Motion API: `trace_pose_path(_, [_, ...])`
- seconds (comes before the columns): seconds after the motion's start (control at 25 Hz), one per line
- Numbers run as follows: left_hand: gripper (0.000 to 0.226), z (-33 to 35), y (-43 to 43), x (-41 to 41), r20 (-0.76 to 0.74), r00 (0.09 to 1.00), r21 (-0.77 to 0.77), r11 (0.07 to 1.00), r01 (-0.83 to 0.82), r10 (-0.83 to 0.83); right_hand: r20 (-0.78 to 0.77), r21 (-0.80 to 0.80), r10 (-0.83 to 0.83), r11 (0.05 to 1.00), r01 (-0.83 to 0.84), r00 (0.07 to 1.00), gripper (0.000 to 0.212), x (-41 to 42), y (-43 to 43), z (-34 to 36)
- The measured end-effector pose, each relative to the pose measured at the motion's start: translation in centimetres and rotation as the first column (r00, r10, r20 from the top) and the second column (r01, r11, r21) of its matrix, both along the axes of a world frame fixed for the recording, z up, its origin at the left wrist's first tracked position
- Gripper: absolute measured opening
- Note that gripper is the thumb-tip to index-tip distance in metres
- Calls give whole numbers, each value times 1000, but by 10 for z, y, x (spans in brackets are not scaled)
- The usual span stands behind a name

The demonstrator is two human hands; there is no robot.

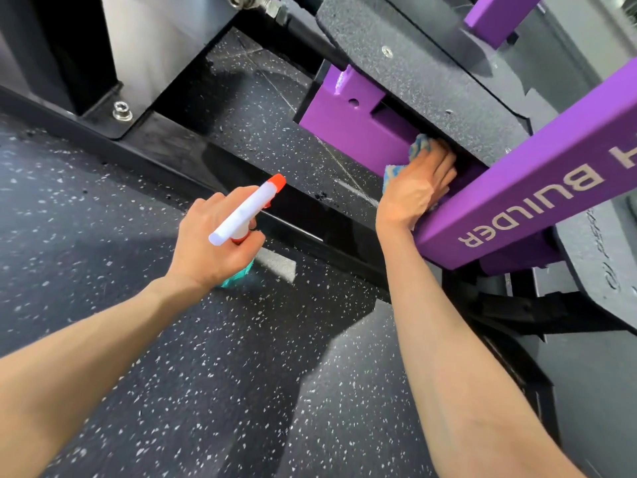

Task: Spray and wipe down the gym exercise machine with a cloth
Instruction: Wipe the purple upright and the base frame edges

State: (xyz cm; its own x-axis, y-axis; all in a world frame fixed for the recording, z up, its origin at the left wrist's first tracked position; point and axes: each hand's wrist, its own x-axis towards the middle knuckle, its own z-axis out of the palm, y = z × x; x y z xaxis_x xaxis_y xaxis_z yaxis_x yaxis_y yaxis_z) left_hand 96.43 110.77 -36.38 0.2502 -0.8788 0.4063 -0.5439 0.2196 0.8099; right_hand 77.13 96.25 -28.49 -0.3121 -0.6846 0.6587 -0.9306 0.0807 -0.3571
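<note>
- Right grip: bare hand at 2 o'clock of the view, released and flat, with straight fingers pressing the cloth against the purple bracket.
- Cloth: blue-and-white and bunched under the right palm, showing at 12 and 9 o'clock of that hand. It sits in the recess beneath the grey plate.
- Left grip: bare hand just at 9 o'clock of centre, grasping the spray bottle by its neck, in the air over the floor.
- Spray bottle: white head with an orange-red nozzle aimed toward 1 o'clock. Its teal body shows at 5 o'clock of the hand.
- Gym machine: fills 12 to 4 o'clock. The purple beam is lettered "BUILDER", and its near end is just beside the right wrist. The grey plate is dark and textured. A black base rail runs from 9 toward 4 o'clock.
- Floor: dark rubber with white speckles, from 5 to 9 o'clock.
- Bolt: at 10 o'clock, on a black foot plate.
</note>
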Motion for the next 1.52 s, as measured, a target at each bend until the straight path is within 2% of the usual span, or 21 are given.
trace_pose_path(0.12, [37, -2, 0, 0, 29, 999, -6, 1000, -16, 17, 108, 97, 83, 991, -94, 991, 37, 31, 4, 3])
trace_pose_path(0.2, [37, -2, 0, 0, 27, 1000, -3, 1000, -16, 16, 12, 151, 206, 967, -206, 978, 40, 49, 4, -1])
trace_pose_path(0.32, [36, 0, 0, 1, -6, 1000, 0, 1000, 8, -8, -280, 220, 284, 949, -227, 917, 51, 25, 3, -12])
trace_pose_path(0.4, [36, 0, 1, 1, -6, 1000, -6, 1000, 13, -13, -221, 311, 204, 941, -129, 954, 55, -3, 7, -8])
trace_pose_path(0.48, [39, -1, 0, 1, 12, 1000, -9, 1000, 6, -6, -94, 255, 103, 964, -76, 990, 60, -11, 11, -7])
trace_pose_path(0.52, [42, -2, 0, 2, 16, 1000, -5, 1000, 2, -2, -54, 194, 144, 972, -131, 988, 57, -2, 17, -7])
trace_pose_path(0.6, [44, -4, 0, 3, 11, 1000, 8, 1000, -5, 5, -101, 99, 412, 910, -403, 906, 45, 19, 25, -13])
trace_pose_path(0.68, [45, -3, -1, 3, 17, 1000, 16, 1000, -1, 1, -239, 265, 710, 704, -659, 662, 44, 35, 30, -14])
trace_pose_path(0.76, [46, -4, -3, 3, 36, 999, 26, 1000, 8, -9, -500, 468, 812, 547, -694, 302, 42, 39, 11, -16])
trace_pose_path(0.8, [48, -5, -3, 3, 46, 999, 27, 1000, 7, -8, -648, 539, 752, 567, -624, 123, 45, 39, -3, -13])
trace_pose_path(0.84, [51, -5, -3, 4, 58, 998, 25, 1000, 7, -9, -796, 536, 603, 669, -515, -45, 50, 36, -13, -6])
trace_pose_path(0.88, [54, -6, -4, 4, 68, 998, 23, 1000, 10, -11, -867, 498, 439, 782, -375, -236, 50, 31, -20, 1])
trace_pose_path(0.92, [55, -7, -4, 5, 71, 997, 22, 1000, 15, -17, -860, 451, 329, 847, -280, -389, 52, 23, -24, 8])
trace_pose_path(0.96, [55, -6, -4, 5, 65, 998, 23, 999, 24, -26, -823, 437, 316, 882, -173, -472, 61, 12, -22, 12])
trace_pose_path(1.04, [54, -5, -5, 6, 53, 998, 27, 999, 26, -27, -802, 436, 376, 899, -27, -464, 75, -18, -10, 15])
trace_pose_path(1.16, [51, -7, -6, 6, 55, 998, 30, 999, 20, -21, -752, 554, 566, 821, 142, -338, 67, -35, 8, 25])
trace_pose_path(1.24, [48, -7, -6, 5, 62, 998, 50, 999, 10, -13, -721, 638, 678, 731, 242, -146, 53, -30, 19, 30])
trace_pose_path(1.28, [46, -6, -6, 4, 63, 998, 64, 998, 1, -5, -711, 677, 703, 685, 270, -1, 46, -28, 23, 31])
trace_pose_path(1.36, [39, -4, -5, 2, 48, 999, 85, 996, -13, 9, -715, 682, 686, 644, 345, 135, 37, -27, 37, 33])
trace_pose_path(1.44, [32, 0, -3, 1, 13, 1000, 94, 996, -4, 3, -800, 551, 596, 677, 488, 77, 40, -26, 44, 37])
trace_pose_path(1.52, [31, 3, -1, 1, -25, 1000, 94, 996, 12, -10, -816, 487, 578, 651, 582, 37, 45, -23, 54, 42])
